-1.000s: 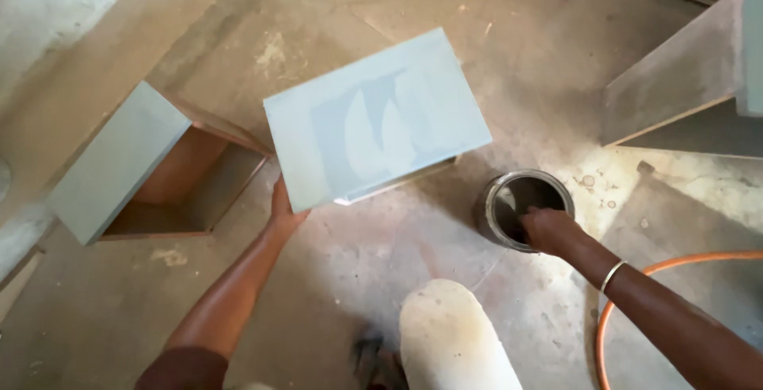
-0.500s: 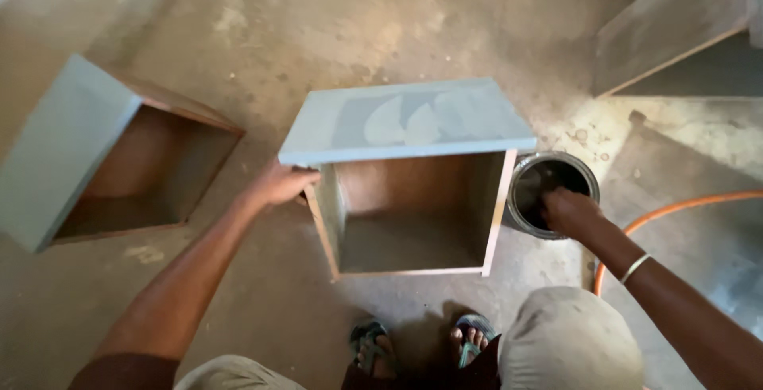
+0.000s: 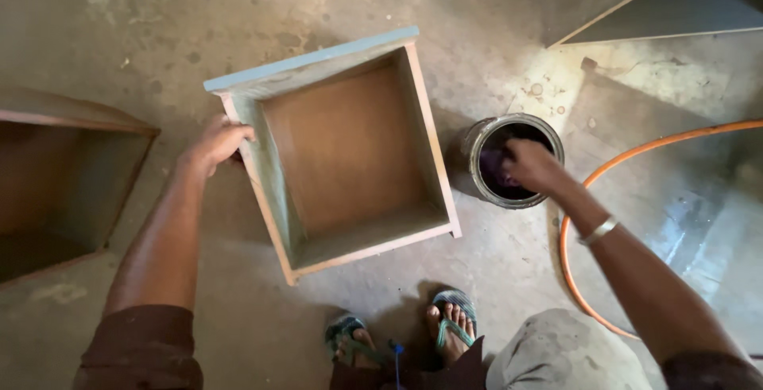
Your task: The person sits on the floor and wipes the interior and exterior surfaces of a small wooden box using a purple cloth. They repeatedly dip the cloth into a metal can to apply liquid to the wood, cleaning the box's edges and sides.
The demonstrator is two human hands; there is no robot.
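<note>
Stiff, light-looking wooden box (image 3: 350, 151): left hand (image 3: 216, 142) clamped on side wall. Right hand (image 3: 531, 166) in can (image 3: 513, 159), grip unclear.

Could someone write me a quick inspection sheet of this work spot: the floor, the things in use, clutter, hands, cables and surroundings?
Surface: bare concrete floor, stained and dusty.
Job's things: open wooden drawer box lying open side up; round tin of dark liquid to its right.
Clutter: nothing seen.
Grippers: left hand grips the box's left wall; right hand reaches into the tin, what it holds is hidden.
Cables: orange hose curving across the floor on the right.
Surroundings: second open box at left; flat boards at top right; the person's sandalled feet below.
</note>
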